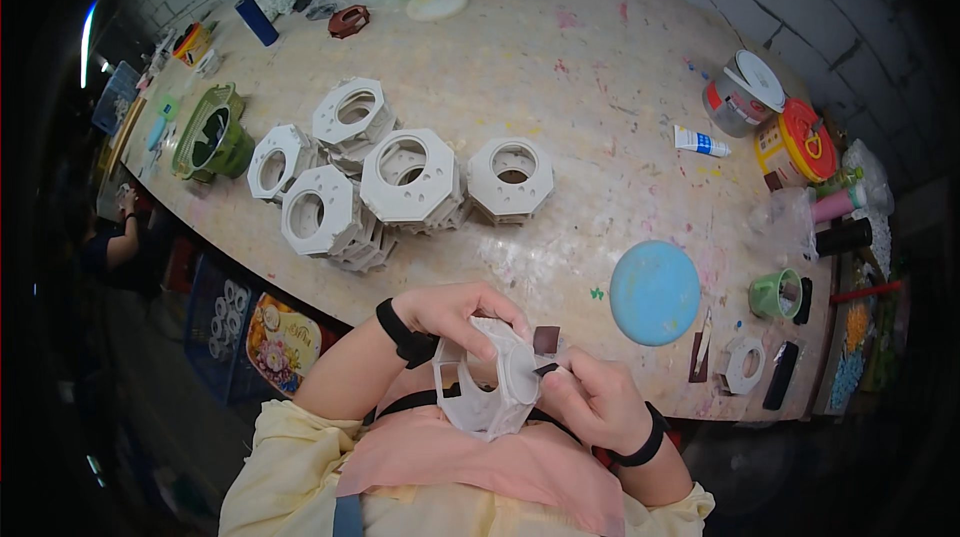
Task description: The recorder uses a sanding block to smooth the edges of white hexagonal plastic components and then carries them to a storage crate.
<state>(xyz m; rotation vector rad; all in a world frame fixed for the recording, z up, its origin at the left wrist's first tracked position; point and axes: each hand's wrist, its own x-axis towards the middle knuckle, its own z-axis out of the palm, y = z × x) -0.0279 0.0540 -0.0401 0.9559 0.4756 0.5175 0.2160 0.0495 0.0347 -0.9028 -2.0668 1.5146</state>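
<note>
My left hand (462, 313) is closed around the upper left side of a white, hollow octagonal frame (512, 377) with large window-like openings, held at the table's near edge in front of my body. In my right hand (600, 402), thumb and fingers pinch a small dark piece of what looks like sandpaper (545, 370) against the frame's right side. Just beyond, a brown sandpaper square (546, 339) lies on the table. Several similar white octagonal frames with round holes (408, 177) stand grouped at centre left, some stacked. One more white frame (511, 177) stands beside them.
A round blue disc (655, 293) lies to the right, near a brown strip (699, 357) and a white octagonal ring (744, 365). Buckets (795, 144) and a tube (702, 142) stand or lie farther right. A green basket (214, 137) is at left; another person (125, 242) sits beyond.
</note>
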